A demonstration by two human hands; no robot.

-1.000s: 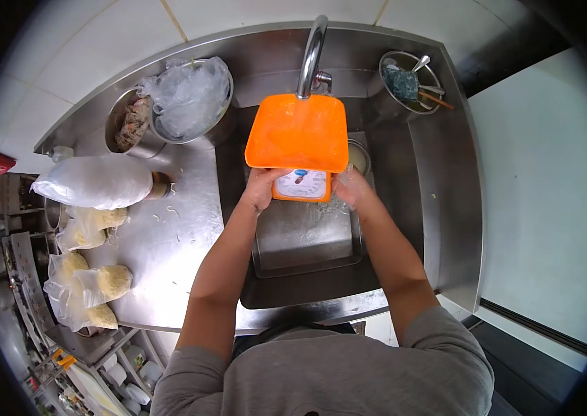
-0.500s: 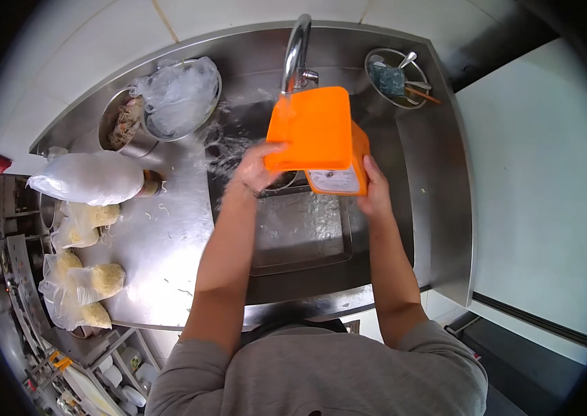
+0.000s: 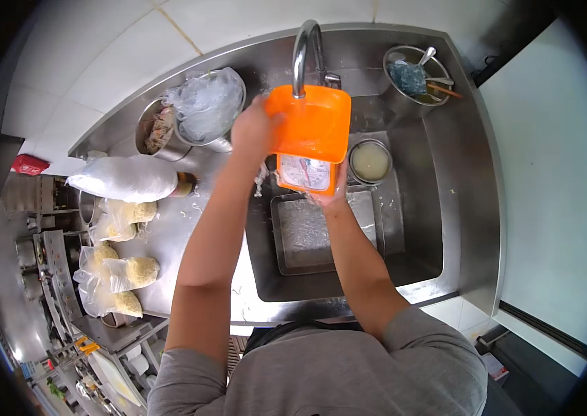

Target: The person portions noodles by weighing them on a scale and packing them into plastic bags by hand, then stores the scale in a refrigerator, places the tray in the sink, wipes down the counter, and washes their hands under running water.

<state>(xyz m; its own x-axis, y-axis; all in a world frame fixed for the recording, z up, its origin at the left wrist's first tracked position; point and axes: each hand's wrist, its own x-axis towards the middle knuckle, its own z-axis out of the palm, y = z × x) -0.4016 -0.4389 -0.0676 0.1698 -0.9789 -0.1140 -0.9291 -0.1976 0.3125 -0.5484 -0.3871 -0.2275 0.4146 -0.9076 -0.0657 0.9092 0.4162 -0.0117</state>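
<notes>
An orange kitchen scale with a square tray top and a white dial is under the curved metal faucet, over the sink. Water runs onto its tray. My right hand is wrapped round the scale's body from below, near the dial. At the tray's left edge is my left hand, slightly blurred, fingers bent towards the orange surface; whether it grips the edge is unclear.
In the sink lie a rectangular metal tray and a round container of cloudy liquid. Bags of shredded food, a large white bag and bowls stand left. A utensil pot stands back right.
The scale has turned and moved slightly left, showing its dial. My left hand has shifted up along the tray, and my right hand now holds lower. The round container has come into view.
</notes>
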